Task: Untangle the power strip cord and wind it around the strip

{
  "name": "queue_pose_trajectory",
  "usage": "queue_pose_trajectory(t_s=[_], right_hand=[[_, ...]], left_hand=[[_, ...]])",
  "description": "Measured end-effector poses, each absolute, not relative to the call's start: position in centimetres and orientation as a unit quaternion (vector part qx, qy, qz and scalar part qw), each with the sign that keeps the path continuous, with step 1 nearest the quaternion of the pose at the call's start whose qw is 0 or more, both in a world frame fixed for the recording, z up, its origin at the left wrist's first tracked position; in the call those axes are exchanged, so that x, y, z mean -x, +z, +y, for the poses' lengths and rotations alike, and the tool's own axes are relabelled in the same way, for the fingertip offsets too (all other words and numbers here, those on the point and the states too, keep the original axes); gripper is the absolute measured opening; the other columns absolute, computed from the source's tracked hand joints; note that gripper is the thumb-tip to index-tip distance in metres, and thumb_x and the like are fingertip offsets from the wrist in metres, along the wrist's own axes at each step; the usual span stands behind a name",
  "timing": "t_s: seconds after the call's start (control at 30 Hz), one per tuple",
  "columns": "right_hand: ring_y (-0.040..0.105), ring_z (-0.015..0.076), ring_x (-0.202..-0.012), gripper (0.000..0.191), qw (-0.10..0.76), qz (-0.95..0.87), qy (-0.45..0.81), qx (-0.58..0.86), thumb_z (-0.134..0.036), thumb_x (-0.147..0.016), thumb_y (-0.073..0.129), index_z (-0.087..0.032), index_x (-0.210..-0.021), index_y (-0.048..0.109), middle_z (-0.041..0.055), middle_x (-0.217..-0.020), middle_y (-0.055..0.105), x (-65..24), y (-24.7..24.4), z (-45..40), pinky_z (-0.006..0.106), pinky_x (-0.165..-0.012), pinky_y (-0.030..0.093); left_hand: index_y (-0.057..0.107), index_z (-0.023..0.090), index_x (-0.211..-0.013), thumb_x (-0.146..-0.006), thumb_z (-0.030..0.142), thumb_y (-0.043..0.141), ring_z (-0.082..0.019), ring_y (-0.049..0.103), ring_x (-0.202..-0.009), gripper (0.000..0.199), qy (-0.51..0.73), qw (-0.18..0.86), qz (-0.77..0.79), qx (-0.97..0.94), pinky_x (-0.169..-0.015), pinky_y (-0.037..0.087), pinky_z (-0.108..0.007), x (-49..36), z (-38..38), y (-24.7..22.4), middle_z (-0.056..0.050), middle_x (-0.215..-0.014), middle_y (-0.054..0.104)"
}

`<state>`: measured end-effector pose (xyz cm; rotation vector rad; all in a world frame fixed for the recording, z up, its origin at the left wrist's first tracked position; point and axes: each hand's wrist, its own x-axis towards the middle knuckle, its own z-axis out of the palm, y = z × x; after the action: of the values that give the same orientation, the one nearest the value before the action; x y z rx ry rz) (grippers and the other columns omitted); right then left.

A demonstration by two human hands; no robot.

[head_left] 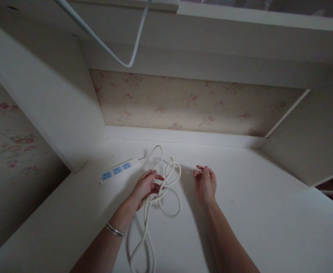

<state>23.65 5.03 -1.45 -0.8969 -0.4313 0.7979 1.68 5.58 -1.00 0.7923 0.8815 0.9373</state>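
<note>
A white power strip (pixel 117 170) with three blue socket panels lies on the white surface, left of my hands. Its cream cord (pixel 146 215) runs into a loose, tangled bundle with several loops, and long strands trail toward me. My left hand (pixel 146 185), with a silver bangle on the wrist, is closed around the bundle, thumb on top. To the right of the loops, apart from them, my right hand (pixel 206 182) has its fingers curled in a pinch. Whatever may be between those fingertips is too small to make out.
White panels (pixel 52 87) enclose the surface (pixel 254 212) on the left and right. Behind is a low white ledge (pixel 183 135) below floral wallpaper (pixel 194 104). A shelf (pixel 226 41) crosses overhead, with a white cable (pixel 129 64) hanging down from it.
</note>
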Motion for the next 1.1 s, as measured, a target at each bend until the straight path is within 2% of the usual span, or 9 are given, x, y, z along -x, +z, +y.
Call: queue_pose_trajectory(t_s=[0.1,0.23,0.37,0.43,0.53,0.63,0.8,0.9,1.1], right_hand=[[0.062,0.0086,-0.065,0.04,0.84,-0.163,0.312,0.412,-0.047,-0.07,0.073,-0.025,-0.088,0.045,-0.0045,-0.076,0.064,-24.7,-1.6,5.4,0.023,-0.063,0.051],[0.062,0.0077,-0.067,0.046,0.85,-0.191,0.293,0.394,-0.036,-0.068,0.076,-0.026,-0.098,0.044,-0.0049,-0.079,0.065,-24.8,-1.7,5.4,0.024,-0.069,0.052],[0.062,0.0081,-0.067,0.049,0.814,-0.242,0.311,0.427,-0.037,-0.07,0.074,-0.026,-0.107,0.044,-0.0019,-0.092,0.067,-24.0,-2.0,5.1,0.026,-0.069,0.053],[0.063,0.0096,-0.067,0.051,0.777,-0.272,0.321,0.468,-0.042,-0.073,0.069,-0.027,-0.115,0.043,0.0011,-0.102,0.067,-23.6,-2.3,5.0,0.027,-0.064,0.053],[0.063,0.0114,-0.067,0.056,0.72,-0.324,0.322,0.522,-0.048,-0.078,0.062,-0.028,-0.125,0.04,0.0045,-0.111,0.064,-23.3,-2.8,4.8,0.025,-0.058,0.052],[0.063,0.0125,-0.066,0.06,0.661,-0.37,0.302,0.578,-0.049,-0.079,0.058,-0.026,-0.132,0.043,0.0052,-0.111,0.065,-23.1,-3.2,4.7,0.023,-0.054,0.048],[0.061,0.0178,-0.063,0.057,0.488,-0.47,0.208,0.706,-0.042,-0.089,0.04,-0.014,-0.138,0.045,0.0082,-0.084,0.07,-23.6,-3.9,4.6,0.027,-0.059,0.043],[0.063,0.0222,-0.074,0.055,0.405,-0.506,0.167,0.743,-0.038,-0.09,0.034,-0.008,-0.133,0.051,0.0138,-0.087,0.07,-23.9,-3.7,4.6,0.031,-0.068,0.043],[0.061,0.0184,-0.069,0.051,0.461,-0.539,0.248,0.66,-0.051,-0.088,0.04,-0.017,-0.12,0.06,0.0076,-0.089,0.069,-21.7,-2.7,4.1,0.029,-0.067,0.046]], left_hand=[[0.056,0.015,-0.078,-0.078,0.047,0.062,-0.015,0.065,-0.051,0.032,0.432,0.676,0.446,-0.398,-0.045,0.047,-0.022,-2.1,5.7,-1.5,-0.005,-0.073,0.067],[0.053,0.017,-0.077,-0.078,0.05,0.059,-0.012,0.06,-0.045,0.034,0.428,0.63,0.475,-0.441,-0.041,0.043,-0.021,-2.6,5.9,-2.5,0.0,-0.067,0.061],[0.055,0.019,-0.097,-0.076,0.04,0.065,-0.007,0.051,-0.041,0.031,0.469,0.516,0.524,-0.489,-0.038,0.035,-0.017,-2.4,6.1,-3.3,0.0,-0.08,0.061],[0.059,0.02,-0.101,-0.071,0.032,0.071,-0.006,0.052,-0.049,0.035,0.514,0.442,0.534,-0.506,-0.045,0.04,-0.018,-2.0,6.2,-3.3,-0.001,-0.088,0.061],[0.068,0.019,-0.08,-0.067,0.027,0.074,-0.01,0.054,-0.063,0.016,0.54,0.365,0.504,-0.566,-0.061,0.045,-0.019,-1.7,6.1,-2.8,-0.002,-0.083,0.061],[0.071,0.02,-0.071,-0.072,0.03,0.069,-0.014,0.056,-0.066,0.01,0.47,0.383,0.481,-0.633,-0.065,0.046,-0.022,-1.9,5.7,-2.1,-0.003,-0.072,0.064],[0.073,0.015,-0.094,-0.068,0.034,0.071,-0.018,0.064,-0.072,0.032,0.367,0.449,0.498,-0.645,-0.068,0.049,-0.027,-2.4,5.1,-2.0,-0.008,-0.083,0.072],[0.073,0.013,-0.096,-0.068,0.033,0.07,-0.019,0.065,-0.077,0.034,0.349,0.451,0.499,-0.652,-0.071,0.05,-0.028,-2.5,5.0,-2.3,-0.01,-0.087,0.073],[0.074,0.015,-0.09,-0.073,0.033,0.064,-0.02,0.067,-0.076,0.027,0.347,0.45,0.477,-0.67,-0.07,0.049,-0.028,-2.4,5.1,-2.5,-0.008,-0.085,0.074]])
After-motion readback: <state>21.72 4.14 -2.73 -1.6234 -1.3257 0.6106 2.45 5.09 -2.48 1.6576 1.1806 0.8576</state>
